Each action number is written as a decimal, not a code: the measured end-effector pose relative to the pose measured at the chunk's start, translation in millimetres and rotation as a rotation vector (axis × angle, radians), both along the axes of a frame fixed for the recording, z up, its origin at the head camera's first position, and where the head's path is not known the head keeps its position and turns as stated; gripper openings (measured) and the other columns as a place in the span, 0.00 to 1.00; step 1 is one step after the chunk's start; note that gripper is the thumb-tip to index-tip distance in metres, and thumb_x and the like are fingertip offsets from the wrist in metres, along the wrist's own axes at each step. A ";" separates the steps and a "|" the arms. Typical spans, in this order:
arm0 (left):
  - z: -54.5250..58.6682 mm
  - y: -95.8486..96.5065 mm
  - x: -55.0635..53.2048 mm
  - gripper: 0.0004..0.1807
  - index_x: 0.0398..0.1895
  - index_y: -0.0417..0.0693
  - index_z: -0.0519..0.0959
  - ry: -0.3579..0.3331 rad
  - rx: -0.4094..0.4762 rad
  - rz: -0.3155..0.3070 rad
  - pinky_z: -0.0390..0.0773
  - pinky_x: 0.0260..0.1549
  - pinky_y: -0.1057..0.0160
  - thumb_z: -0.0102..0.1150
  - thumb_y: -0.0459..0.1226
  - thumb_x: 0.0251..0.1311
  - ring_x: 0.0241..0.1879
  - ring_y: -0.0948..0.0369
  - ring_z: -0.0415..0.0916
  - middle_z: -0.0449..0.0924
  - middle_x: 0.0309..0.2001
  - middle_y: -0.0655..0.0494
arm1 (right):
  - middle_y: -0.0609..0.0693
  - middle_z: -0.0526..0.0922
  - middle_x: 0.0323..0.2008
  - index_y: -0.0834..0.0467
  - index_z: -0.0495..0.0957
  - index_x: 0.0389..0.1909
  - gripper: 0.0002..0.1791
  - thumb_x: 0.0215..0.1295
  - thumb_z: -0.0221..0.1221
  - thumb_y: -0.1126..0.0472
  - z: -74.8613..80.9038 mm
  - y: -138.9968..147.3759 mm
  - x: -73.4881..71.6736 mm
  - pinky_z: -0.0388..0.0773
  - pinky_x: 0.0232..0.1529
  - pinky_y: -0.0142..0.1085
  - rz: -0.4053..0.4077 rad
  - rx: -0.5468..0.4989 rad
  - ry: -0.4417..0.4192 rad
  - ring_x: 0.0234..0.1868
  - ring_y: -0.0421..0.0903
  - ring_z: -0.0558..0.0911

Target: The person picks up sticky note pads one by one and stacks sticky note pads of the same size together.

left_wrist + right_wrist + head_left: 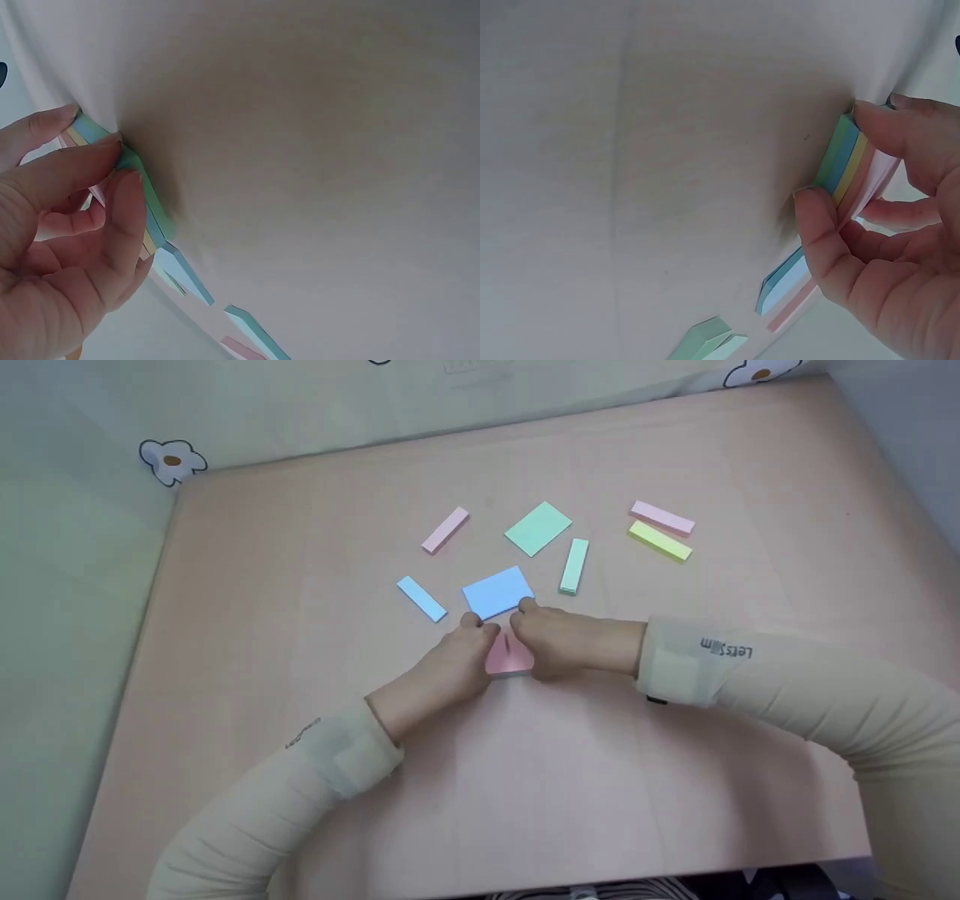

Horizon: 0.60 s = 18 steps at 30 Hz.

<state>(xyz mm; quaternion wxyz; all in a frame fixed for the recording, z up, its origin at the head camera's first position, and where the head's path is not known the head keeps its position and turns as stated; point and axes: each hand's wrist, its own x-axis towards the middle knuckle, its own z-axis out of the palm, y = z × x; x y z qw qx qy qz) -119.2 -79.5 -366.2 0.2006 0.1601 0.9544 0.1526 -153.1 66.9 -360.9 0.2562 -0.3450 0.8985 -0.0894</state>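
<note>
A stack of sticky note pads (510, 658) lies between my two hands, its pink top sheet showing a dark crease in the head view. Green, blue, yellow and pink layers show along its side in the right wrist view. My left hand (459, 656) pinches the left side of the stack with thumb and fingers. On the opposite side, my right hand (553, 641) grips the same stack (847, 161). Just beyond the fingertips lies a blue rectangular pad (499, 591), its near edge partly overlapped by the hands in the head view.
Farther back lie a green rectangular pad (538, 529) and a narrow green pad (574, 566). A narrow blue pad (421, 599) and a pink one (445, 530) sit to the left. At the right, another pink strip (663, 518) lies beside a yellow strip (660, 541).
</note>
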 end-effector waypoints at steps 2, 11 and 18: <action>0.6 -0.3 -1.1 0.23 0.58 0.41 0.70 -0.004 0.003 0.004 0.78 0.40 0.63 0.55 0.33 0.58 0.42 0.53 0.76 0.71 0.48 0.40 | 0.60 0.71 0.40 0.71 0.70 0.49 0.25 0.48 0.63 0.67 0.2 -0.4 -0.6 0.73 0.34 0.36 0.001 0.002 -0.002 0.33 0.49 0.73; 0.7 -0.4 -5.6 0.26 0.56 0.39 0.71 -0.012 0.006 -0.011 0.78 0.36 0.63 0.62 0.31 0.51 0.39 0.54 0.74 0.74 0.45 0.41 | 0.62 0.72 0.45 0.71 0.69 0.52 0.28 0.49 0.64 0.66 -0.9 -0.4 -0.6 0.75 0.37 0.36 -0.022 0.008 -0.028 0.36 0.50 0.75; 5.1 4.2 -3.9 0.26 0.52 0.36 0.72 0.008 -0.061 -0.054 0.77 0.35 0.64 0.65 0.29 0.47 0.36 0.54 0.75 0.74 0.42 0.41 | 0.63 0.72 0.44 0.71 0.71 0.48 0.26 0.46 0.66 0.69 2.1 -1.9 2.8 0.76 0.36 0.36 -0.013 0.008 0.000 0.33 0.49 0.75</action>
